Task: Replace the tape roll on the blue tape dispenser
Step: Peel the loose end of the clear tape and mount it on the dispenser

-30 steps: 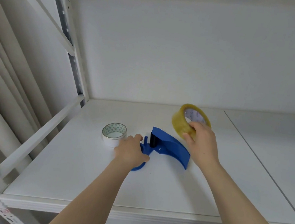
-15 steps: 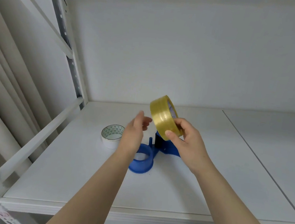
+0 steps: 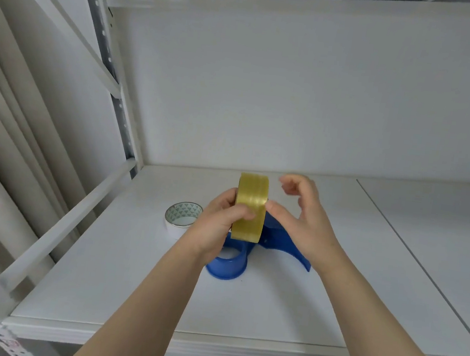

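On a white shelf [image 3: 270,315], a spent white roll [image 3: 181,218] lies left as the left hand [image 3: 219,226] clamps the yellowish tape roll [image 3: 250,206] edge-on above the blue tape dispenser [image 3: 251,251], whose hub it should meet squarely, the right hand [image 3: 303,215] loosely spread beside, thumb touching.
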